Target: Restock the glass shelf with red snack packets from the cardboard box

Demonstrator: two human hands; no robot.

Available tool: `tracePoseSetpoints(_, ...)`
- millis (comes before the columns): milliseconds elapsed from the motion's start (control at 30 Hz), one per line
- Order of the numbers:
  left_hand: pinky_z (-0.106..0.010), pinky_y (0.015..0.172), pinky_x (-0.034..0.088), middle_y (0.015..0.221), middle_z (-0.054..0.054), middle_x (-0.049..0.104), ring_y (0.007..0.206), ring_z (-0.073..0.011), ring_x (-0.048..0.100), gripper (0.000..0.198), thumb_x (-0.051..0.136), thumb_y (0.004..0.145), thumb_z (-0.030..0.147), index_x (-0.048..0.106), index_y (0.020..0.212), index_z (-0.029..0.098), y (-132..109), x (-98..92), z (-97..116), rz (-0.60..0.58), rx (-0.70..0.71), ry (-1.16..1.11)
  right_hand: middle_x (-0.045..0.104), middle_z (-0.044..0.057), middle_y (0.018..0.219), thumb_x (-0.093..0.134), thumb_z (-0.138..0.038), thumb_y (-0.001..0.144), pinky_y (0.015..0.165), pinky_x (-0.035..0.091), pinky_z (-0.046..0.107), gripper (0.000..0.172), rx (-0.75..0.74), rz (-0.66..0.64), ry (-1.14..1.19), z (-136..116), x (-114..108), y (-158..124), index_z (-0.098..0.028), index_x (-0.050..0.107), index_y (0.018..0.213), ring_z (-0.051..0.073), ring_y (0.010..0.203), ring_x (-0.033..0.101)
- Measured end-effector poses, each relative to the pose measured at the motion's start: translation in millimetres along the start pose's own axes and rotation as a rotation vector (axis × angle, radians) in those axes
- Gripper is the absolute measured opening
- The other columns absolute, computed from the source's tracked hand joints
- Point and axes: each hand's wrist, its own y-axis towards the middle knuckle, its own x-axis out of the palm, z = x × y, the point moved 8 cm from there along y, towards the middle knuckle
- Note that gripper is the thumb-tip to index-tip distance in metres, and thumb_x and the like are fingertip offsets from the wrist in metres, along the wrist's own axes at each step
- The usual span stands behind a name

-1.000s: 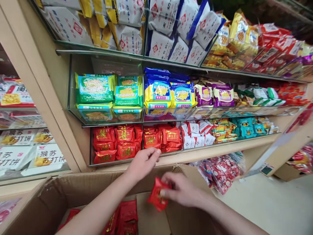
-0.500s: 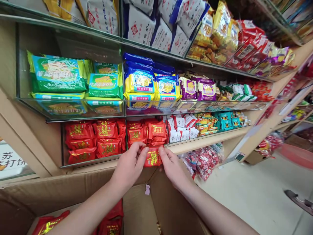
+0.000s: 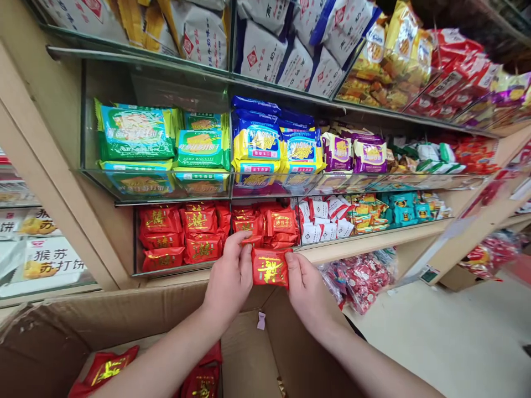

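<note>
Between my two hands is a small red packet (image 3: 270,267) with gold characters, held level above a cardboard box. My left hand (image 3: 230,272) pinches its left end, thumb on the near face. On its right end, my right hand (image 3: 309,290) is closed with the thumb in front. Just behind, the lowest shelf holds similar red packets (image 3: 202,218) stacked in glass-fronted compartments. More red packets (image 3: 110,367) lie at the bottom of the open cardboard box (image 3: 136,312) beneath my forearms, which partly hide them.
On the shelf above stand green biscuit packs (image 3: 136,132), blue-and-yellow packs (image 3: 257,138) and purple packs (image 3: 369,155). White-and-red packets (image 3: 326,218) fill the compartment right of the red ones. Bagged goods (image 3: 365,276) sit on the floor under the shelf. A glass front edge (image 3: 174,202) juts out above the lowest row.
The view has swung to the left, so the shelves sit farther right. Both hands still hold the red packet, and its front is now more fully turned into view.
</note>
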Motion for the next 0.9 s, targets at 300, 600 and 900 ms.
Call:
tracePoseSetpoints(300,-0.018,0.049,0.039,0.065,0.005,0.049,0.054,-0.0081,0.047,0.028,0.040,0.084,0.028,0.038,0.112,0.027,-4,3.2,2,-0.027,-0.101,-0.350,0.043,0.000,0.062,0.034,-0.044,0.084,0.054,0.035,0.023,0.034,0.102,-0.033,0.303,3,0,-6,-0.018,0.039,0.063,0.011,0.058,0.040)
tracePoseSetpoints(600,-0.022,0.053,0.047,0.081,-0.002,0.060,0.069,-0.0139,0.058,0.038,0.062,0.067,0.039,0.048,0.095,0.016,-43,46.5,6,-0.106,-0.614,-0.838,0.035,-0.006,0.047,0.036,-0.048,0.082,0.036,0.027,0.019,0.038,0.173,-0.060,0.537,16,14,-7,-0.019,0.036,0.058,0.006,0.039,0.032)
tracePoseSetpoints(900,-0.025,0.052,0.049,0.094,-0.005,0.062,0.069,-0.0154,0.061,0.033,0.059,0.070,0.033,0.052,0.099,0.019,-30,44.2,3,-0.412,-0.508,-0.522,0.055,0.006,0.105,0.060,-0.029,0.070,0.068,0.043,0.026,0.051,-0.091,-0.266,0.267,-5,-15,11,-0.023,0.042,0.117,0.016,0.091,0.051)
